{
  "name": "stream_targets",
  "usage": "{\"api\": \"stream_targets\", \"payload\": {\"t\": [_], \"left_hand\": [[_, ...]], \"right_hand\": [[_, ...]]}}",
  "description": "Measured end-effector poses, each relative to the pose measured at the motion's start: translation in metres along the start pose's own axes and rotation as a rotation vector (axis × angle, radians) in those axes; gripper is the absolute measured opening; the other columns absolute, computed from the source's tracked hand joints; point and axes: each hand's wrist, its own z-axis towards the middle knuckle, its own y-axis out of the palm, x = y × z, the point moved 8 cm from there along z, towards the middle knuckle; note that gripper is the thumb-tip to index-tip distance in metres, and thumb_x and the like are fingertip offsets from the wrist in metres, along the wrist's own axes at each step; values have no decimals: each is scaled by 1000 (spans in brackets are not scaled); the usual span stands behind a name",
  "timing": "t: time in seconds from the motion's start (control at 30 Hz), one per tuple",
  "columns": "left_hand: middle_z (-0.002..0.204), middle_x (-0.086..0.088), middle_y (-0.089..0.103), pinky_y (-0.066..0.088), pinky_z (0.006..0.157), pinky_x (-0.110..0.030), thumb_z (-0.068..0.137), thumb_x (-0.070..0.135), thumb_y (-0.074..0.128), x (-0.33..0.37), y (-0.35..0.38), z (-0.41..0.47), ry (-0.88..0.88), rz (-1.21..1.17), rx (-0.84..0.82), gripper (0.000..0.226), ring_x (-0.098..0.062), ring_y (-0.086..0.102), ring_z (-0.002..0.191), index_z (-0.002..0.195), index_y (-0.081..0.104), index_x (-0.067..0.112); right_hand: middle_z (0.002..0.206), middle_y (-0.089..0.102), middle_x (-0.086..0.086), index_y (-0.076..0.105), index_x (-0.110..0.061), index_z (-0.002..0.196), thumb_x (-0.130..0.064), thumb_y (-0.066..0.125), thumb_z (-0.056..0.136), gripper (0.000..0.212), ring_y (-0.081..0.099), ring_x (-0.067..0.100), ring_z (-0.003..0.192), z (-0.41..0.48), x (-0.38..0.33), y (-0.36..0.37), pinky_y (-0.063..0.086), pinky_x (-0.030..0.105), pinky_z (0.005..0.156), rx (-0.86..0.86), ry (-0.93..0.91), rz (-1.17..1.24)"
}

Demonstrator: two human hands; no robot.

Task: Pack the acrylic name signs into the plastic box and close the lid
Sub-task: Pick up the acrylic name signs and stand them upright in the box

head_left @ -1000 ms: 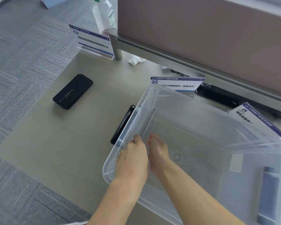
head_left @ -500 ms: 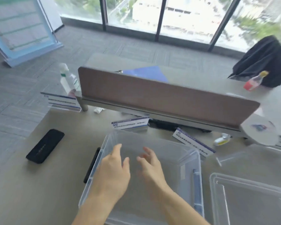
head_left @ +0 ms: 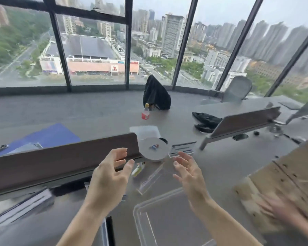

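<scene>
Both hands [head_left: 112, 176] [head_left: 188, 173] open, empty, above blurry clear sign [head_left: 150, 178], prob. acrylic

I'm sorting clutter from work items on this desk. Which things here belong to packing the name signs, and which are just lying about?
Job: clear acrylic sign between the open hands, left hand, right hand; clear plastic lid; name sign.

Lying about: red-labelled bottle; black bag; blue folder; round white disc; cardboard.

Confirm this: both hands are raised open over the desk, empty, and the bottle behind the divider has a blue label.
Wrong on one point: the bottle has a red label, not blue, as the head view shows. The rest holds: left hand and right hand are raised open and empty over the desk, the bottle behind the divider.
</scene>
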Motion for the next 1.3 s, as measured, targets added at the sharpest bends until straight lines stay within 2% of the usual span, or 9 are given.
{"api": "stream_targets", "payload": {"t": [0.13,0.3,0.47,0.67,0.8,0.93,1.07,1.2,1.3], "left_hand": [[123,18,65,48,97,-24,98,28,65,14,82,6,-79,-117,-51,32,6,62,108,129,60,33],[122,11,67,54,104,-43,97,30,66,16,158,17,-191,-193,-37,34,-6,67,111,130,61,26],[125,9,65,51,106,-38,99,28,64,11,209,35,-266,-220,-61,36,2,62,109,134,58,22],[136,4,62,47,110,-35,100,29,62,-4,262,85,-289,-226,-109,42,-9,61,118,140,55,19],[143,2,60,47,111,-44,99,30,62,-33,311,124,-337,-245,-123,46,-15,60,124,142,54,18],[151,0,52,42,116,-45,100,28,61,-74,357,150,-480,-322,-133,54,-18,52,136,150,45,16],[158,-2,45,38,119,-45,103,22,56,-119,398,182,-558,-324,-132,55,-18,46,142,155,40,15],[161,0,41,35,121,-45,104,25,53,-162,442,225,-581,-302,-112,57,-17,43,143,157,36,16],[163,1,36,32,122,-47,103,28,54,-193,477,257,-604,-321,-105,62,-18,40,144,159,31,16]], "right_hand": [[124,62,-2,56,-22,128,-13,57,97,32,59,6,112,32,9,-69,49,44,103,40,16,5],[127,60,-1,54,-21,132,-17,56,98,34,58,4,107,75,22,-119,48,45,102,28,52,-4],[124,60,0,54,-19,131,-17,57,98,33,57,2,100,119,34,-139,48,43,99,26,88,-14],[125,59,1,54,-22,127,-18,58,97,31,57,12,108,167,52,-153,45,47,107,75,125,-69],[114,60,-7,54,-25,125,-20,58,97,28,56,0,99,209,74,-159,46,45,105,80,151,-119],[121,60,-2,54,-24,125,-21,57,98,27,55,-2,96,252,113,-176,47,45,105,101,210,-149],[123,59,2,53,-26,120,-19,57,98,23,56,9,101,308,159,-192,46,48,106,105,268,-165],[127,59,3,52,-21,128,-21,57,98,30,54,15,108,376,217,-200,43,48,109,75,309,-209],[137,56,3,47,-18,139,-22,56,98,42,53,16,114,423,259,-200,41,40,110,40,323,-256]]}}
